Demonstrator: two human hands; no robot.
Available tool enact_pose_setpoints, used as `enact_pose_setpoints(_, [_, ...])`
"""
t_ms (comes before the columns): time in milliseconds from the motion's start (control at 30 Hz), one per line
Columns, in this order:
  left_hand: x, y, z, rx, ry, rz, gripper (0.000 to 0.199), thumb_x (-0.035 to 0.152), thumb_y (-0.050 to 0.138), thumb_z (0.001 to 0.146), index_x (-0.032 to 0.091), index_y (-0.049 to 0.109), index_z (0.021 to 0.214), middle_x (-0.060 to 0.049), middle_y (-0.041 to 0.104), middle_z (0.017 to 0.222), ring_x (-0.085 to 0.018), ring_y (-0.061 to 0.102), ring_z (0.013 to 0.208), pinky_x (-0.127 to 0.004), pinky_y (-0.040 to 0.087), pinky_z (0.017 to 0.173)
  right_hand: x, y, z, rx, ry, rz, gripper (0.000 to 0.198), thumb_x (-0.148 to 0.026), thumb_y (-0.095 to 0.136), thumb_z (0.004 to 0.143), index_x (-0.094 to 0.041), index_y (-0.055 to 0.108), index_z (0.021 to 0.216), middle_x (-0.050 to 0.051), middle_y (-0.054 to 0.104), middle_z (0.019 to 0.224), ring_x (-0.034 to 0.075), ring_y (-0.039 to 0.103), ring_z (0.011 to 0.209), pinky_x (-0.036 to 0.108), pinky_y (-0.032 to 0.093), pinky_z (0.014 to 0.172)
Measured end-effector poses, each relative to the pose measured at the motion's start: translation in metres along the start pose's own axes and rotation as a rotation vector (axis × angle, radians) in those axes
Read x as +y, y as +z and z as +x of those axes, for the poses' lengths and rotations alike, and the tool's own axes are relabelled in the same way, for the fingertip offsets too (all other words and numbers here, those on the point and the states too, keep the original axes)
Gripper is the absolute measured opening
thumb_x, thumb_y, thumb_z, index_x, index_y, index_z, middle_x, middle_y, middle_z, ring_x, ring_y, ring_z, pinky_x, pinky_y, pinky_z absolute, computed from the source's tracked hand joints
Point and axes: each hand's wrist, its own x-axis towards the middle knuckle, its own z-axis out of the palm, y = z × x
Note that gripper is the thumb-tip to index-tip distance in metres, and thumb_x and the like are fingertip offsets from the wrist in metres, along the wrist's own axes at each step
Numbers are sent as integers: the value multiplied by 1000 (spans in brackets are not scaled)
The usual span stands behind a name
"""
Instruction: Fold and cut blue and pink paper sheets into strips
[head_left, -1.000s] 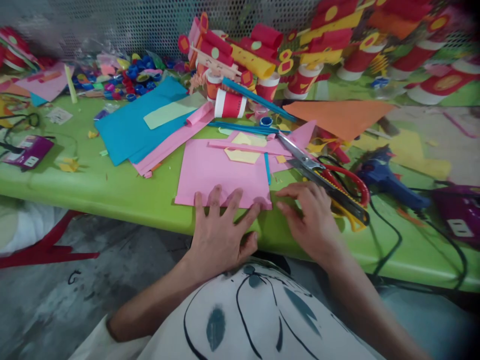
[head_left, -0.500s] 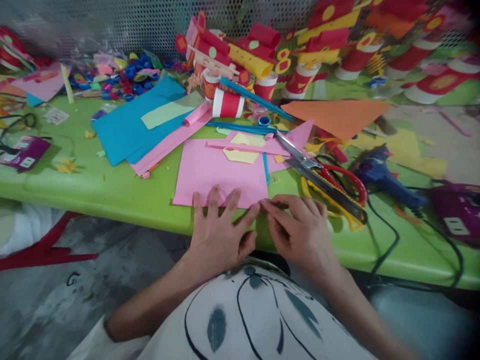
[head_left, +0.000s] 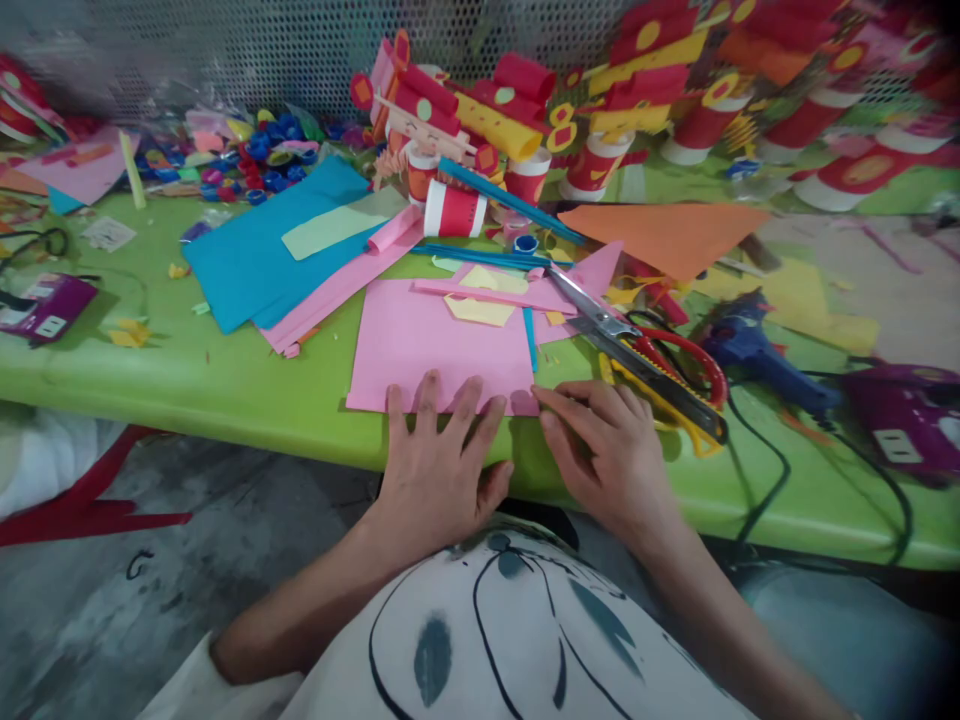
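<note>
A pink sheet of paper [head_left: 442, 340] lies at the table's near edge, with a narrow fold line along its front side. My left hand [head_left: 439, 460] rests palm down with fingers spread, its fingertips pressing on that front side. At the sheet's front right corner is my right hand [head_left: 611, 450], fingers curled and the thumb and forefinger close together on the corner. A thin pink strip and a pale yellow paper piece [head_left: 480, 309] lie over the sheet's back part. Red-handled scissors [head_left: 600, 312] and a yellow and black utility knife [head_left: 664, 390] lie just right of it.
Blue sheets [head_left: 255, 250] lie at the back left beside several bottle caps [head_left: 262, 150]. Red paper-cup figures [head_left: 525, 180] line the back. A tipped cup [head_left: 454, 210] lies near the middle. To the right are orange paper [head_left: 660, 235] and a blue glue gun [head_left: 772, 360] with its cord.
My right hand has slid slightly right along the front edge to the corner of the pink sheet. The left forefinger has shifted away from it; the left palm stays put.
</note>
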Motion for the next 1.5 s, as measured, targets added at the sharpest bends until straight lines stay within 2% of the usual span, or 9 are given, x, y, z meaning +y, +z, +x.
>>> enact_pose_setpoints(233, [-1, 0, -1, 1, 10, 6, 70, 54, 52, 109, 28, 43, 173, -10, 40, 180, -56, 36, 161, -86, 21, 127, -6, 5, 10, 17, 30, -34, 21, -33, 61, 107, -27, 81, 111, 7, 76, 104, 24, 68, 100, 43, 48, 85])
enact_pose_setpoints(400, [0, 1, 1, 14, 15, 0, 64, 54, 49, 110, 24, 52, 166, -11, 42, 179, -53, 37, 161, -87, 20, 127, -9, 10, 10, 4, -145, 16, 27, -22, 62, 105, -28, 80, 124, 8, 78, 111, 24, 68, 97, 42, 49, 83])
enact_pose_setpoints(600, [-8, 1, -4, 71, 13, 55, 67, 58, 35, 115, 17, 51, 166, -10, 47, 176, -33, 38, 165, -70, 9, 140, -4, 16, 10, 26, -239, 37, 32, -19, 64, 102, -26, 78, 129, 7, 78, 111, 23, 69, 93, 42, 48, 81])
enact_pose_setpoints(833, [-44, -12, -35, 40, -137, 109, 73, 65, 38, 114, 17, 47, 169, -9, 47, 176, -27, 42, 164, -58, 0, 143, -9, 12, 10, 42, -216, 38, 37, -17, 71, 92, -31, 77, 125, 5, 81, 110, 27, 73, 85, 52, 45, 87])
enact_pose_setpoints(967, [-61, -16, -48, 20, -222, 137, 66, 59, 41, 115, 23, 46, 170, -8, 48, 175, -30, 40, 166, -62, -11, 140, -9, 12, 8, 29, -175, 42, 45, -17, 70, 91, -38, 74, 130, 3, 82, 112, 29, 75, 86, 56, 44, 92])
enact_pose_setpoints(1133, [-73, -16, -63, 91, -311, 228, 60, 54, 52, 112, 29, 52, 167, -14, 41, 179, -43, 35, 167, -76, -16, 131, -9, 15, 8, 46, -194, 40, 42, -18, 67, 93, -39, 71, 129, 3, 82, 110, 30, 75, 86, 56, 44, 91])
enact_pose_setpoints(1267, [-75, -16, -70, 191, -360, 217, 57, 48, 57, 110, 28, 56, 163, -18, 49, 174, -43, 44, 162, -76, -10, 132, -10, 16, 8, 57, -199, 22, 47, -17, 69, 91, -39, 71, 132, 3, 83, 112, 30, 75, 86, 57, 44, 91])
enact_pose_setpoints(1400, [-78, -25, -57, 331, -371, 123, 46, 32, 53, 113, 27, 59, 159, -10, 73, 151, -28, 66, 141, -55, 20, 134, -11, 15, 9, 57, -209, 38, 40, -15, 70, 91, -33, 75, 126, 6, 81, 109, 29, 73, 87, 55, 44, 90])
enact_pose_setpoints(1500, [-84, -34, -40, 214, -330, 92, 40, 26, 46, 116, 25, 64, 152, -10, 75, 148, -26, 68, 134, -49, 33, 121, -9, 16, 12, 45, -175, 59, 35, -17, 68, 96, -29, 76, 127, 10, 80, 117, 30, 72, 93, 51, 45, 85])
